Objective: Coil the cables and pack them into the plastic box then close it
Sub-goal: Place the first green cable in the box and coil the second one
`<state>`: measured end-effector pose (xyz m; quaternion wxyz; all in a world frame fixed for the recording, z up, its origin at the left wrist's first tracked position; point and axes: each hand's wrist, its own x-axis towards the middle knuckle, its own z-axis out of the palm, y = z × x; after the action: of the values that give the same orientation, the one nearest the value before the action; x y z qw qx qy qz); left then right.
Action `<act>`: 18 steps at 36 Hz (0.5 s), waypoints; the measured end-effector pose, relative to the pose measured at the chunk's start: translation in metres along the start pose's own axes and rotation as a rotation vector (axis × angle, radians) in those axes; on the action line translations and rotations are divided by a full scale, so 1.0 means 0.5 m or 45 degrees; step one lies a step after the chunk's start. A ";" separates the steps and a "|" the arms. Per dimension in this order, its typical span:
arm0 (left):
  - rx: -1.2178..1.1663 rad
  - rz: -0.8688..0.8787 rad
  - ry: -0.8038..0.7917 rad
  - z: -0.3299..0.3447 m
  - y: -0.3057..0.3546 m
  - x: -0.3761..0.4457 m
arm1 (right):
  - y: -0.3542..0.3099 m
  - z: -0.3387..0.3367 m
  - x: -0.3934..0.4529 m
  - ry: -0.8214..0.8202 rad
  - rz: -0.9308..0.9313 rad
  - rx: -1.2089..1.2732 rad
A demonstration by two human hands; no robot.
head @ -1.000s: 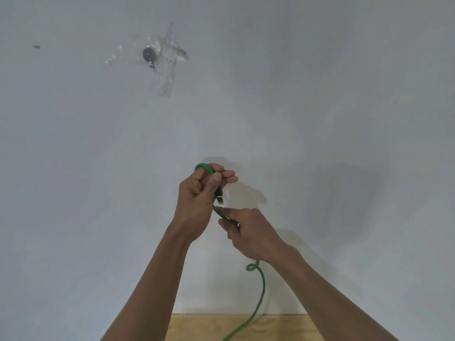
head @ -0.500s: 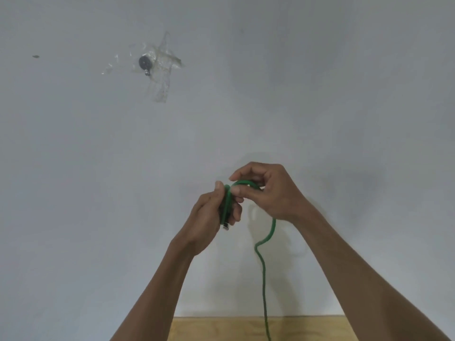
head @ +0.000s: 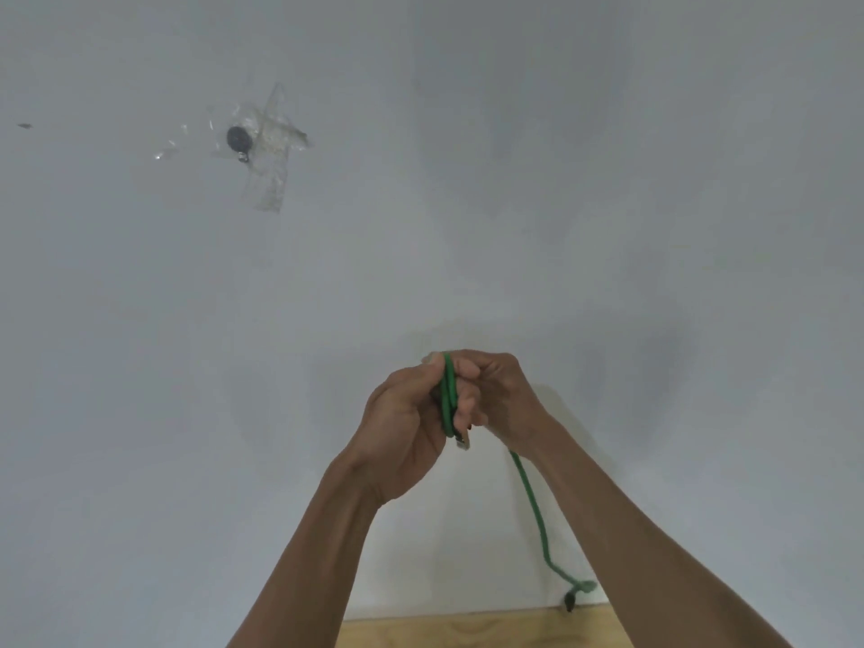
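Since half a second ago the right hand [head: 502, 395] has closed in against the left hand [head: 404, 413], and both are now gripping the green cable [head: 449, 395] folded into upright strands between them. Its tail is hanging below the right wrist, its far plug [head: 569, 602] dangling just above the wooden desk [head: 467, 631].

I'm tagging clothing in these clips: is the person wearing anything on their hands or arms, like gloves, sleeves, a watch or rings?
Nothing shows. The left hand and right hand are bare, with no gloves, and no rings visible. Both forearms are uncovered down to the frame's bottom edge, with no sleeve, watch or bracelet in view.
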<state>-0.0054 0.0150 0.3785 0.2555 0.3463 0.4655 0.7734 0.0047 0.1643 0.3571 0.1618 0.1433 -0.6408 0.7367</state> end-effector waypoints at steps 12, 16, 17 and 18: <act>0.166 0.087 0.268 -0.036 0.026 0.050 | 0.049 0.006 -0.088 -0.102 0.284 -0.545; 0.275 0.089 0.316 -0.049 0.001 0.051 | 0.033 0.021 -0.097 -0.236 0.340 -0.654; 0.312 0.086 0.317 -0.052 -0.003 0.051 | 0.030 0.024 -0.098 -0.243 0.351 -0.692; 0.360 0.083 0.311 -0.055 -0.005 0.050 | 0.027 0.023 -0.098 -0.233 0.357 -0.739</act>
<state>-0.0425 0.0192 0.3745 0.1207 0.2970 0.5857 0.7445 0.0433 0.1485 0.3259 0.0345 0.0673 -0.8492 0.5227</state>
